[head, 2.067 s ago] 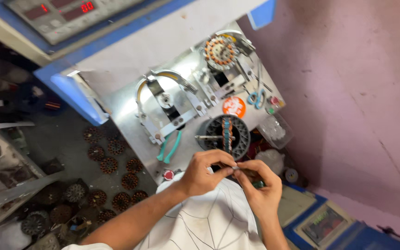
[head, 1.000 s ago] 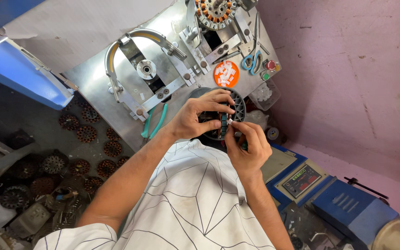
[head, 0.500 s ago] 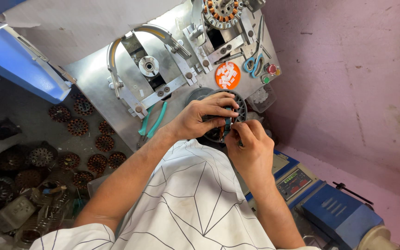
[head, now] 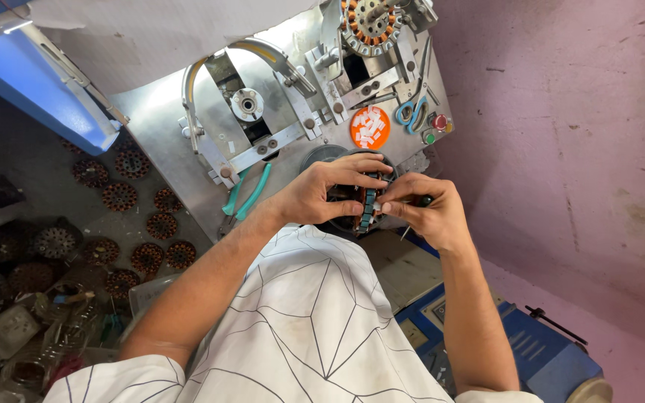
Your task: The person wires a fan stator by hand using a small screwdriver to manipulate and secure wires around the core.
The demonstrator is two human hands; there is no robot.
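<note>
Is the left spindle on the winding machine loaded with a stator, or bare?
Bare. The left spindle shows only its metal hub under the curved guard, while the wound stator sits mounted on the right station.

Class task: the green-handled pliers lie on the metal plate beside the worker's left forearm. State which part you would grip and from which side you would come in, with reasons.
Grip the green-handled pliers by the two green handles, coming from above. The handles lie flat and bare on the metal plate, splayed slightly; the jaw end points toward the plate's near edge, beside the left hand forearm.

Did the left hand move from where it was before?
Yes. The left hand went up from near the person's chest to rest on the dark stator, closer to the orange disc.
</note>
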